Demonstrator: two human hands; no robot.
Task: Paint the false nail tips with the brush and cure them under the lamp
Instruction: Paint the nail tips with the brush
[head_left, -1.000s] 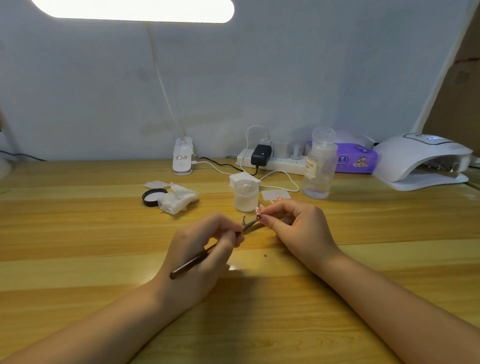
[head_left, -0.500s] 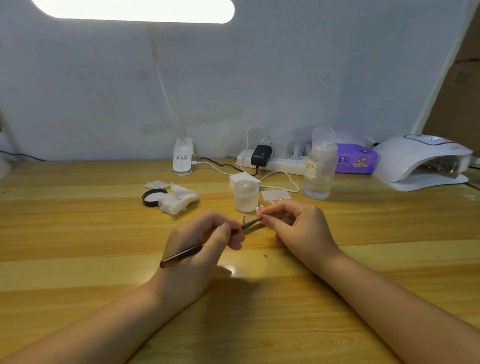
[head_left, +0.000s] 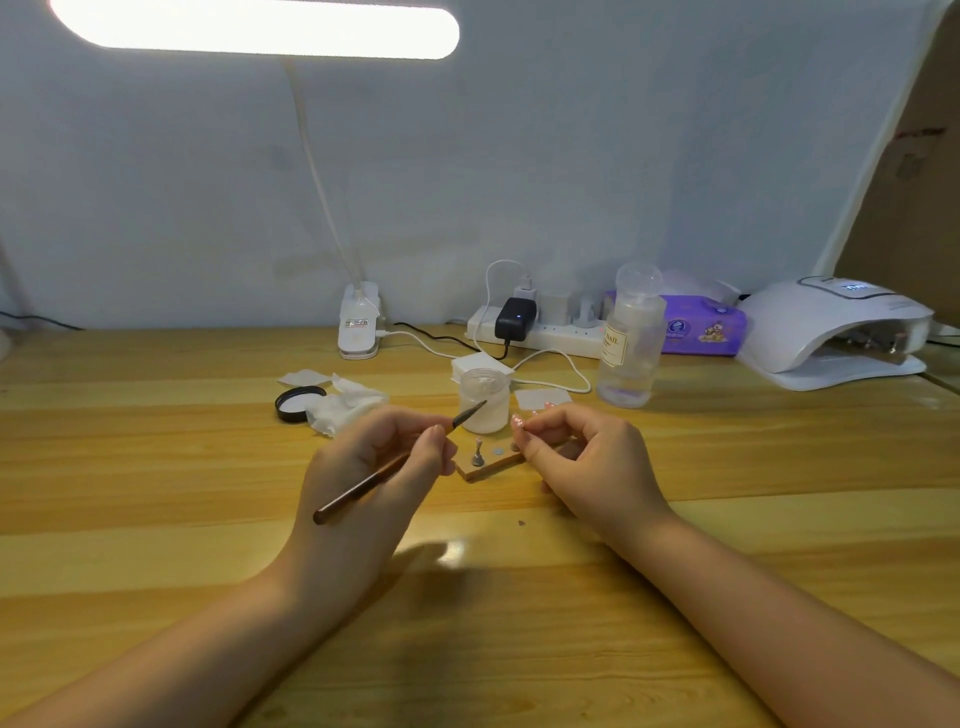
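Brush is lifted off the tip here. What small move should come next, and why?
Probably bring the brown-handled brush in the left hand back down to the tip pinched by the right hand: its bristles point up toward the small clear jar, apart from the fingertips.

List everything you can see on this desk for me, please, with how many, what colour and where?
brush: one, brown handle, gripped in the left hand, tip up by the jar
nail stand: one, small brown block, between the hands, one tip on a peg
jar: one, clear, open, behind the stand
black lid: one, left of the jar
wipes: crumpled, white, beside the lid
bottle: one, clear, right of the jar
curing lamp: one, white, far right
power strip: one, white, at the wall
tissue pack: one, purple, behind the bottle
desk lamp: one, white, clipped at the back
table: one, wooden
left hand: holds the brush
right hand: fingers curled, pinching something too small to tell
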